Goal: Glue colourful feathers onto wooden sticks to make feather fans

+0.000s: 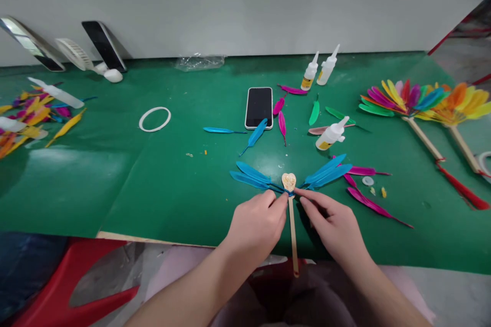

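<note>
A wooden fan handle [293, 237] with a heart-shaped head [289, 182] points toward me over the table's front edge. The heart looks glossy and wet. Blue feathers fan out on its left [251, 176] and right [327, 172], their quills meeting just below the heart. My left hand [261, 217] is closed, its fingertips pinching the handle and quills at the neck. From the other side, my right hand [332, 219] has its thumb and forefinger close together at the same neck; the exact contact there is too small to make out.
Loose blue, magenta and green feathers [315, 112] surround a phone [259, 107]. A glue bottle [330, 135] stands right of centre, with two more behind. Feather fans [414, 99] lie at right. A white ring [154, 119] and a feather pile [36, 107] are left.
</note>
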The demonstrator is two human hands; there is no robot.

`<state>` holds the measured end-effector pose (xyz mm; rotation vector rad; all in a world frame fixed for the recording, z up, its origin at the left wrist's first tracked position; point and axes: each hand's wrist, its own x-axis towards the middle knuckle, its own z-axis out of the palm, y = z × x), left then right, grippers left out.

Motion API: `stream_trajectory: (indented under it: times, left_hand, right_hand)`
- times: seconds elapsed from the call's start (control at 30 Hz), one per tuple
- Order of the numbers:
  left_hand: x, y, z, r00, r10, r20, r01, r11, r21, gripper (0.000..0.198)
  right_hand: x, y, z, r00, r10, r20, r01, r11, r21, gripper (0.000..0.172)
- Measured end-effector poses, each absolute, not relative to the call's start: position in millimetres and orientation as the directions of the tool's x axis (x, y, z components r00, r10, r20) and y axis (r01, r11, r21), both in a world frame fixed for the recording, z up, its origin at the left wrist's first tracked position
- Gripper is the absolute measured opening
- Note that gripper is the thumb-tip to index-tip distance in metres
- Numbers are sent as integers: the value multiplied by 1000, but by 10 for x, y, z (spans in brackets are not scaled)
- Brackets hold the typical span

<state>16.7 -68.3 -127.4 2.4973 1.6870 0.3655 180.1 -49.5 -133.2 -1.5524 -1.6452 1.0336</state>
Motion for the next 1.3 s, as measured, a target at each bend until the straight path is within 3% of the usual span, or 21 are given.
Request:
stream_trajectory:
  times: [0.67, 0.87, 1.0, 1.13, 1.23, 1.3]
  left_hand:
    - [198, -684, -1270, 338, 937, 85, 904, -348, 249, 27]
    - [208, -681, -1284, 332, 939, 92, 905, -345, 249, 26]
    - [212, -683, -1292, 335, 934, 123, 902, -356, 243, 25]
    - [188, -679, -1284, 331, 920, 211, 887, -379, 262, 25]
    - [154, -664, -1274, 303, 909, 285, 883, -381, 275, 25]
    - [138, -655, -1273, 288, 911, 296, 893, -367, 261, 26]
  right_hand:
    - [1822, -531, -1385, -30, 985, -167, 455, -136, -880, 29]
    - [1800, -510, -1378, 102, 992, -78, 390, -112, -914, 15]
    - [1804, -534, -1331, 195, 978, -79, 311, -138, -940, 18]
    - [1850, -575, -1308, 300, 953, 27, 323, -75, -943, 17]
    - [1881, -586, -1311, 272, 956, 113, 386, -1, -923, 18]
    - [1882, -584, -1317, 158, 974, 165, 475, 72, -877, 24]
